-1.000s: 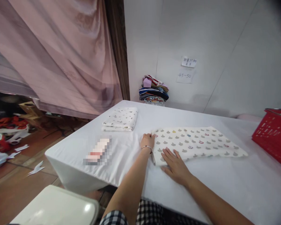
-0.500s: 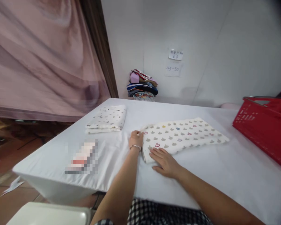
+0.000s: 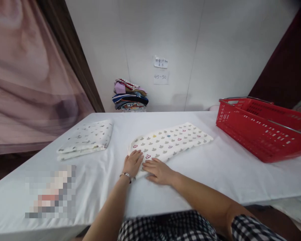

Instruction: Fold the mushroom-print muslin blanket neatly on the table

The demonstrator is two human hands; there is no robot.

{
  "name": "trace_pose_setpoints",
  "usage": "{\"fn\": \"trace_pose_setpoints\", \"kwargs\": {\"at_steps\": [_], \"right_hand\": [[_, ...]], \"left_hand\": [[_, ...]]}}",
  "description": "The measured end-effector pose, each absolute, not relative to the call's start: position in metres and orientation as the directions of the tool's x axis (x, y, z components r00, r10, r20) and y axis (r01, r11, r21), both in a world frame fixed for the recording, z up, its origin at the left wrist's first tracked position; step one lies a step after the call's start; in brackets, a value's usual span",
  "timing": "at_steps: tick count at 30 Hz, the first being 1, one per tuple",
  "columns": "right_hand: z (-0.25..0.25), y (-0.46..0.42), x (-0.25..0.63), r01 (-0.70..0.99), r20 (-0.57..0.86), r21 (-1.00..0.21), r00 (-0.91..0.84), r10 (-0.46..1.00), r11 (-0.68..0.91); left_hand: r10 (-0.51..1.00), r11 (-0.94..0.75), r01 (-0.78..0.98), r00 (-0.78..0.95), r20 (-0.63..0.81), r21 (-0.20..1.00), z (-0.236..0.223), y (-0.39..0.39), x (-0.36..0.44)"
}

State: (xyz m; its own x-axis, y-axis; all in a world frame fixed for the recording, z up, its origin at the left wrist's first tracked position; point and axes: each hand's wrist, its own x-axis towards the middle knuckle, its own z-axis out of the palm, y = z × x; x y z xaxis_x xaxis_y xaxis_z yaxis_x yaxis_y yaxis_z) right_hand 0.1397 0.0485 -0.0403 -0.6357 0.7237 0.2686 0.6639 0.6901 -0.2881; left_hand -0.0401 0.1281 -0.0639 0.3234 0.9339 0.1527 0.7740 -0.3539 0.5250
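Observation:
A white cloth [image 3: 170,140] printed with grey, red, blue and yellow motifs lies folded into a long flat shape on the table. My left hand [image 3: 133,164], with a bracelet at the wrist, rests on its left end, fingers stretched out. Beside it, my right hand [image 3: 160,171] lies flat with fingers extended, touching the near left edge of the same cloth. Part of that corner is hidden under both hands. Farther left sits a second white cloth [image 3: 87,137] with small dark prints, folded into a thick rectangle.
A red plastic basket [image 3: 253,134] with metal handles stands on the right of the white-covered table [image 3: 203,177]. At the front left lies a pixelated object [image 3: 50,197]. A pile of folded fabrics [image 3: 130,97] is by the wall, below paper notes [image 3: 161,77]. A pink curtain [image 3: 27,77] hangs at left.
The view has turned right, showing more of the basket. My left hand has moved from the cloth's left edge onto its top, close beside my right hand, and its fingers have straightened.

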Motion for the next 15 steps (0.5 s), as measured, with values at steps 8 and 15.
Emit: {"fn": "trace_pose_setpoints", "kwargs": {"at_steps": [8, 15], "right_hand": [[-0.033, 0.044, 0.252, 0.919, 0.172, -0.241, -0.275, 0.946, 0.311], [-0.054, 0.040, 0.302, 0.980, 0.122, -0.181, -0.058, 0.991, 0.080]], "left_hand": [[0.935, -0.355, 0.800, 0.315, 0.165, 0.485, -0.065, 0.134, -0.042], [0.918, -0.396, 0.784, 0.332, 0.217, 0.478, -0.077, 0.145, -0.047]]}}
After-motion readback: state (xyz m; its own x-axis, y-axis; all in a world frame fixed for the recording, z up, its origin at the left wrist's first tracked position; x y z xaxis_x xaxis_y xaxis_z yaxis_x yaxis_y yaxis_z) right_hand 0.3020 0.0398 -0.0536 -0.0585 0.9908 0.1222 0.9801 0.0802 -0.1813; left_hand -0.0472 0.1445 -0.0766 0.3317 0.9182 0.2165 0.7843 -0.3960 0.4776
